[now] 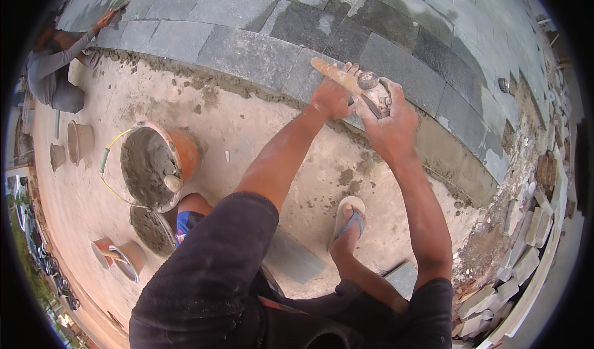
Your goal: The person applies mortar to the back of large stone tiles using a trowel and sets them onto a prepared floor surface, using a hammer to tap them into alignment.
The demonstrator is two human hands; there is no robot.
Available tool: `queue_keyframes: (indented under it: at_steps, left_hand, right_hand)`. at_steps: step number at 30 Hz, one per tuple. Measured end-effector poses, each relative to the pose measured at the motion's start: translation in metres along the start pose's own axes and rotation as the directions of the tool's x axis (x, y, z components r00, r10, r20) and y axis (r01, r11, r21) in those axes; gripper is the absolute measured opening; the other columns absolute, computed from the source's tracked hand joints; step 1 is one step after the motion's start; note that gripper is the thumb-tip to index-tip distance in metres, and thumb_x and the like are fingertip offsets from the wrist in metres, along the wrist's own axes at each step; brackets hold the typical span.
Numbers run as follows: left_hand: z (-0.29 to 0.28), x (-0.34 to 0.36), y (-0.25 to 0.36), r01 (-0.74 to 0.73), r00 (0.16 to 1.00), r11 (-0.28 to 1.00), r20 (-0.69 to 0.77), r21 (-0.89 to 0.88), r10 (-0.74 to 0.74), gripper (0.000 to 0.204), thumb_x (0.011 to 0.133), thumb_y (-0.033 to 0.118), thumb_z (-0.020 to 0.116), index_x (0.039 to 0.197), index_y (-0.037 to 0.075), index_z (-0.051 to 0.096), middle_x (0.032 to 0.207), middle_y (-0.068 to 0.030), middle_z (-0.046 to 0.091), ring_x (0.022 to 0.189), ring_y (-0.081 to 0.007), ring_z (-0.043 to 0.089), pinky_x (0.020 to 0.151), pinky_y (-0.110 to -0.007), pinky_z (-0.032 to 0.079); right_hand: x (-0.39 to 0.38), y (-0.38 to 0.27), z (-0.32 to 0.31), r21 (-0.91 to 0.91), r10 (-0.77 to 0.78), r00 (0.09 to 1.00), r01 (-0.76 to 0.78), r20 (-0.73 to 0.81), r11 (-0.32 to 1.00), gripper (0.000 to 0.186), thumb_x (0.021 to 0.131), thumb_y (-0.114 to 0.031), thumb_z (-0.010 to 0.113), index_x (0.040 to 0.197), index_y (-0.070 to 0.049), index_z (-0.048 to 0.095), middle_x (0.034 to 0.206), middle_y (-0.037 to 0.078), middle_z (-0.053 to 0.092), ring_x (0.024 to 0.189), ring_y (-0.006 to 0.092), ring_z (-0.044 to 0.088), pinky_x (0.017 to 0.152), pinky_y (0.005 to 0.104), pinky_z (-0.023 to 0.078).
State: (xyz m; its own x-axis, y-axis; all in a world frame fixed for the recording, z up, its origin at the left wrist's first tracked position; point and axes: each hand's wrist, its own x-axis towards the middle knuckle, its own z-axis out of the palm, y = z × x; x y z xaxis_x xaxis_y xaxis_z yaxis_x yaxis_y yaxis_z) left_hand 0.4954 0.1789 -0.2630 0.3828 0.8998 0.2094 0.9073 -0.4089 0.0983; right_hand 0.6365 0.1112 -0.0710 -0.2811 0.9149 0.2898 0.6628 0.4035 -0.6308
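Note:
Both my hands are raised over the edge of the grey stone paving [253, 55], around a mortar-smeared mallet [337, 74]. My left hand [333, 98] is closed at its tan handle, which points up and left. At the other end, my right hand [396, 123] is closed round the dirty, rounded head. The grip partly hides the head, so its full shape does not show. Below the hands, a band of grey mortar [455, 160] runs along the paving's front edge.
An orange bucket [185, 154] of mortar stands left, beside another mortar-filled container [153, 230]. Smaller buckets [130, 257] are further left. A co-worker [59, 71] crouches at the paving's far left. Loose slabs [296, 256] lie near my sandalled foot [349, 222]; stone pieces [526, 265] are piled right.

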Motion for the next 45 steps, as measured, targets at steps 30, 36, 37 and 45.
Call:
queue_keyframes:
  at_steps: [30,36,37,45]
  left_hand:
    - [0.011,0.000,-0.002,0.044,0.998,0.998,-0.042,0.042,-0.042,0.086,0.092,0.058,0.042,0.154,0.003,0.021,0.160,-0.0138,0.023,0.150,-0.0297,0.014,0.122,-0.049,0.008]
    - [0.003,0.000,0.002,0.070,0.997,0.993,0.011,0.093,-0.072,0.087,0.091,0.058,0.043,0.154,0.003,0.020,0.161,-0.0128,0.021,0.151,-0.0276,0.013,0.123,-0.049,0.008]
    - [0.002,0.001,0.000,0.079,0.997,0.993,-0.015,0.085,-0.077,0.088,0.090,0.059,0.045,0.154,0.003,0.020,0.161,-0.0129,0.021,0.151,-0.0277,0.013,0.123,-0.049,0.008]
    - [-0.001,-0.001,0.005,0.134,0.991,0.990,-0.014,-0.036,-0.135,0.099,0.089,0.066,0.046,0.151,-0.007,0.019,0.158,-0.0244,0.020,0.149,-0.0364,0.013,0.122,-0.048,0.010]
  right_hand:
    - [-0.015,0.000,-0.004,0.069,0.008,0.998,-0.011,0.055,0.998,0.046,0.080,-0.030,0.078,0.116,-0.005,0.061,0.095,0.017,0.070,0.085,0.0309,0.070,0.076,0.0380,0.055]
    - [-0.025,0.012,-0.003,0.067,-0.045,0.999,0.044,0.025,0.997,0.047,0.081,-0.030,0.078,0.117,-0.006,0.060,0.096,0.016,0.070,0.084,0.0300,0.071,0.075,0.0376,0.056]
    - [-0.024,0.013,-0.005,0.052,-0.058,0.998,0.056,0.037,0.997,0.047,0.081,-0.030,0.078,0.117,-0.006,0.060,0.097,0.016,0.070,0.084,0.0298,0.071,0.075,0.0373,0.056]
    - [-0.039,0.028,-0.069,-0.044,-0.040,0.969,0.031,-0.243,0.999,0.047,0.078,-0.022,0.081,0.115,-0.004,0.059,0.095,0.013,0.070,0.083,0.0203,0.071,0.073,0.0331,0.056]
